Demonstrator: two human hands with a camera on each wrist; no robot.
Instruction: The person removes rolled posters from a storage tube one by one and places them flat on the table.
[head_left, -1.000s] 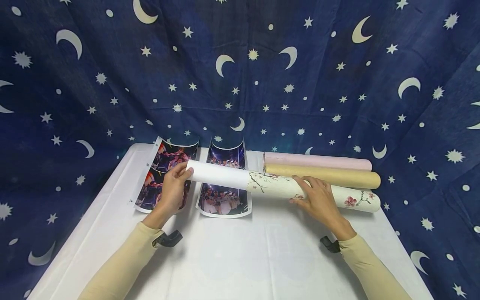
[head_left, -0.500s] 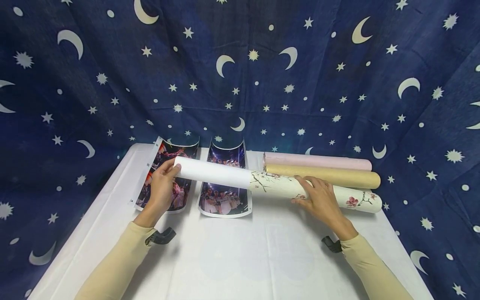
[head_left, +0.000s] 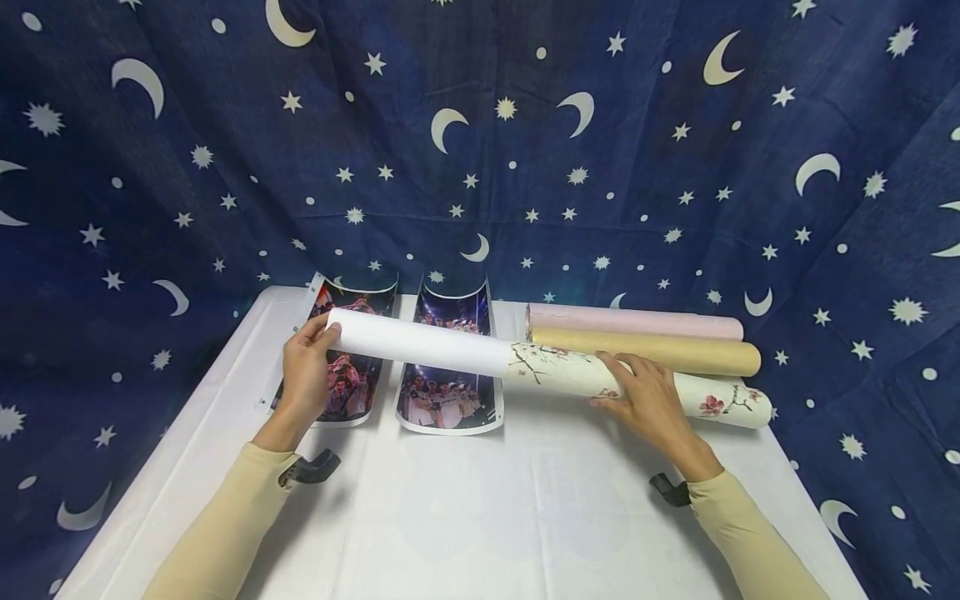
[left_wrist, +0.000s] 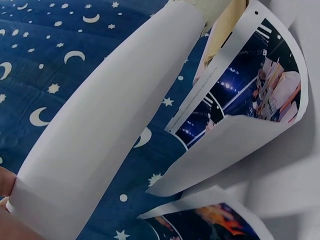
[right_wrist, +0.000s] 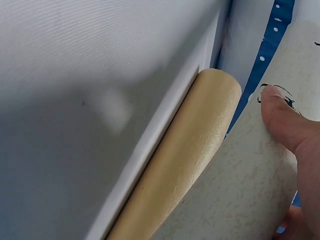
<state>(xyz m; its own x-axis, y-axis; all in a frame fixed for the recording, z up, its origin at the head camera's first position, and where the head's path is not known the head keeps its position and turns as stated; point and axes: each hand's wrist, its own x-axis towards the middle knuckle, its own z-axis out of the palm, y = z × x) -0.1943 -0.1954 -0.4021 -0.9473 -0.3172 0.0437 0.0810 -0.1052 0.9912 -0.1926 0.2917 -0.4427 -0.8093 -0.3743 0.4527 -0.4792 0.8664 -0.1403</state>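
Observation:
A white paper roll (head_left: 420,342) sticks out of the left end of a cream roll with a blossom pattern (head_left: 558,371). My left hand (head_left: 309,367) pinches the free end of the white roll between thumb and fingers, above the left curved print. My right hand (head_left: 648,400) grips the blossom roll near its middle, thumb on the near side. In the left wrist view the white roll (left_wrist: 110,110) runs from the fingertips up to the patterned edge. The right wrist view has the thumb lying along the blossom roll (right_wrist: 250,165). How much white paper lies inside is hidden.
Behind the blossom roll lie a gold roll (head_left: 705,354) and a pink roll (head_left: 637,322), side by side. Two curled photo prints, a left one (head_left: 348,387) and a right one (head_left: 450,404), rest on the white table (head_left: 465,508). A dark star-and-moon cloth (head_left: 510,192) hangs behind.
My left hand has moved left with the white roll's end, and a longer stretch of white now shows outside the blossom roll. My right hand and that roll have shifted slightly right.

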